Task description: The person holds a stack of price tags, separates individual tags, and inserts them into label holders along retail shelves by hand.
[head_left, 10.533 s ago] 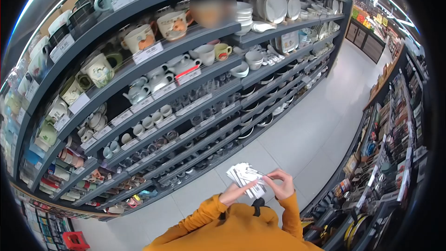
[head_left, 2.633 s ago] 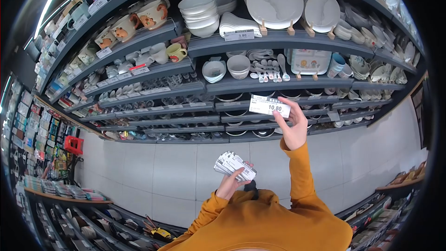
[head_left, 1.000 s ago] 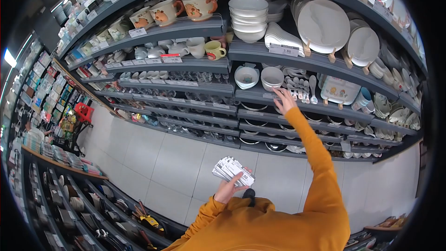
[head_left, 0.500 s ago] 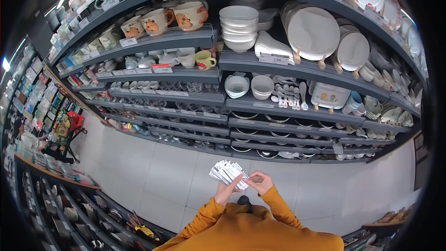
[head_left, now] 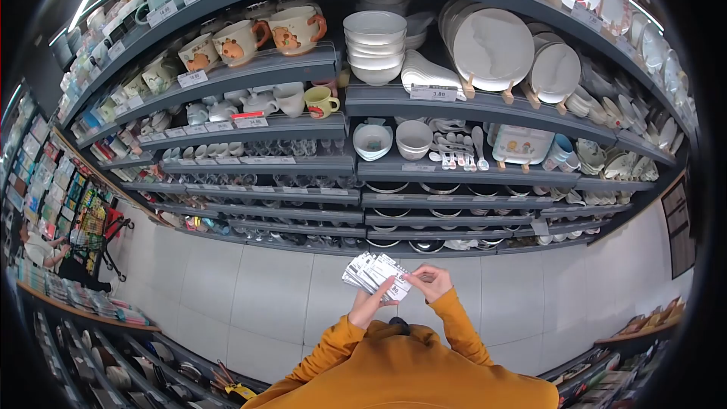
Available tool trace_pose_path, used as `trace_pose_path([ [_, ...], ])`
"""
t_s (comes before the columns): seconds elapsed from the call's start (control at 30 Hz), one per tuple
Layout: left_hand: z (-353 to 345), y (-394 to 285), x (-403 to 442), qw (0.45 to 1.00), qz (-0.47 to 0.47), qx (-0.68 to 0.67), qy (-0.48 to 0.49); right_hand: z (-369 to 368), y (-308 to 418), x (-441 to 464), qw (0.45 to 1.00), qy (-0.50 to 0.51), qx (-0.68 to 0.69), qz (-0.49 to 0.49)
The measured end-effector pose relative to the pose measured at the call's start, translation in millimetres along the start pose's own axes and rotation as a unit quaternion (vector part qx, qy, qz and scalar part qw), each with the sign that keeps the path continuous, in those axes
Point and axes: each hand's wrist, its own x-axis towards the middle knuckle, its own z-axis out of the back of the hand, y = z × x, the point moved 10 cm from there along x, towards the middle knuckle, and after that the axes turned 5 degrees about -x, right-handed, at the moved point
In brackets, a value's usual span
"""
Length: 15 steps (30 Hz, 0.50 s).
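Observation:
A fanned stack of white price labels (head_left: 368, 270) is held low in front of my body. My left hand (head_left: 366, 306) grips the stack from below, its thumb lying over the front labels. Printed figures show on the labels at the right side of the fan. At that side my right hand (head_left: 432, 283) is closed, thumb and fingers pinching the edge of a label. Mustard-coloured sleeves cover both arms. Both hands are over the floor, away from the shelves.
Ahead runs a long grey shelf unit (head_left: 284, 142) with white bowls (head_left: 376, 68), plates (head_left: 492, 49), cow-patterned mugs (head_left: 295, 30) and spoons (head_left: 458, 153). On the left, a person (head_left: 42, 248) stands by a shopping cart (head_left: 102, 238). Pale tiles (head_left: 269, 295) cover the floor.
My view has shifted slightly, so the shelves sit further left. The fan has turned, showing the printed figures on the front labels. More of the person beside the cart is visible.

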Motion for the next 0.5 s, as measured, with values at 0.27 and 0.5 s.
trace_pose_path([
  [0.27,18.5,-16.4,-2.1,1.0,0.018,0.005,0.024,-8.0,9.1,14.4,0.999,-0.034,0.038,-0.013],
  [0.5,36.3,-6.2,-16.9,0.998,0.053,0.001,0.029,-5.4,65.5,41.8,0.982,-0.055,0.178,0.04],
])
